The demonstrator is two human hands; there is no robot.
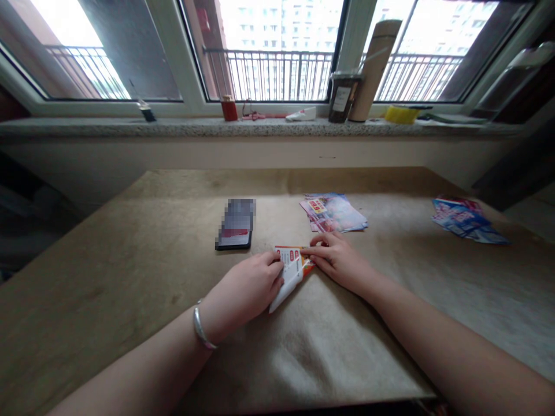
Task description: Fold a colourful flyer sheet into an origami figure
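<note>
Folded leaflet [292, 270] lies between both hands, touching each. Left hand [254, 283] covers more of it, bent fingers gripping left side; right hand [342, 260] has fingertips on far right corner, pinching or only pressing: cannot tell. Long axis slants from near tip, below left fingers, to right fingertips. Beyond left fingers, phone [236, 222] on table [130, 260]. Beyond right fingers, leaflet pile [340, 215]; well right, second pile [466, 219]. Farthest from fingers, stone sill [186, 128].
</note>
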